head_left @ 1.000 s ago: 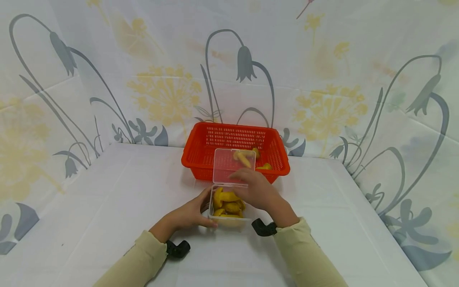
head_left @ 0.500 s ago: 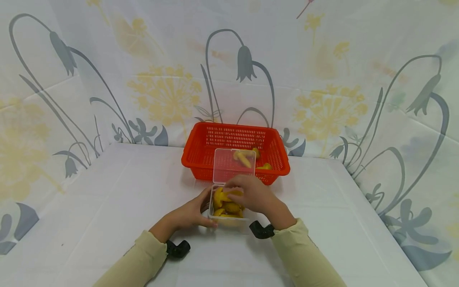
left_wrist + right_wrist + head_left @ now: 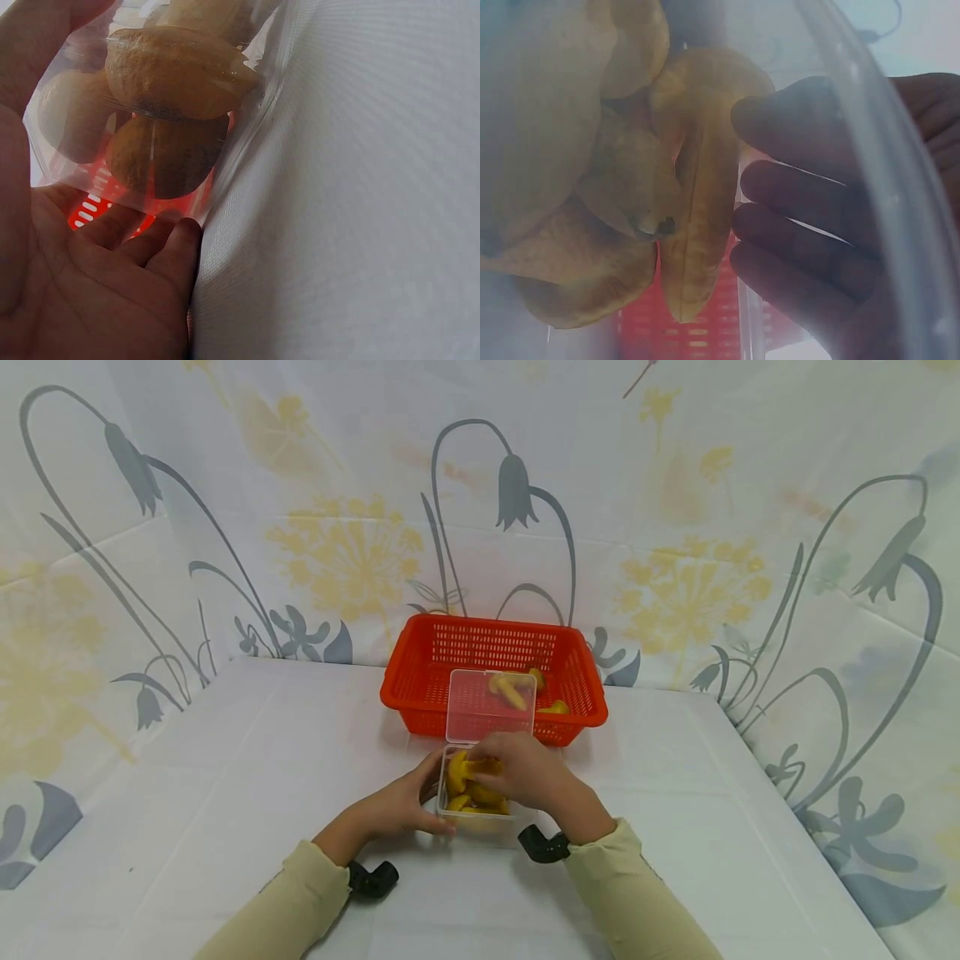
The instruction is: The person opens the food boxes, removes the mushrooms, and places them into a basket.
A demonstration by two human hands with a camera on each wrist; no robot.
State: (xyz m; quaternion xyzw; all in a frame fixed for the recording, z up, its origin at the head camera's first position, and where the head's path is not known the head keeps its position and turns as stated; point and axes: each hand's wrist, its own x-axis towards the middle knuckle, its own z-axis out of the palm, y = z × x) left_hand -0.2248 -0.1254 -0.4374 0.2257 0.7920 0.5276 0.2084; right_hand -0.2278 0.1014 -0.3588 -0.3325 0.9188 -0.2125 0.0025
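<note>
A clear plastic box [image 3: 480, 831] of yellow mushrooms [image 3: 459, 775] stands on the table, its hinged lid [image 3: 491, 703] raised at the back against the basket. My left hand [image 3: 401, 802] grips the box's left side, thumb in front and fingers behind. In the left wrist view, the fingers [image 3: 120, 232] lie along the wall beneath the mushrooms [image 3: 169, 154]. My right hand [image 3: 525, 772] reaches into the box from the right. Its nearly straight fingers [image 3: 802, 176] touch the side of a long-stemmed mushroom [image 3: 701, 172] in the right wrist view.
A red perforated basket [image 3: 416, 714] stands right behind the box, with several more mushrooms [image 3: 555, 707] at its right end. Black camera mounts [image 3: 372, 881] sit on both wrists. A flower-printed curtain [image 3: 675, 485] hangs behind the white table [image 3: 225, 777].
My right hand has come down from above the box's back edge and lid into the box, onto the top mushroom. The left hand keeps its hold on the box.
</note>
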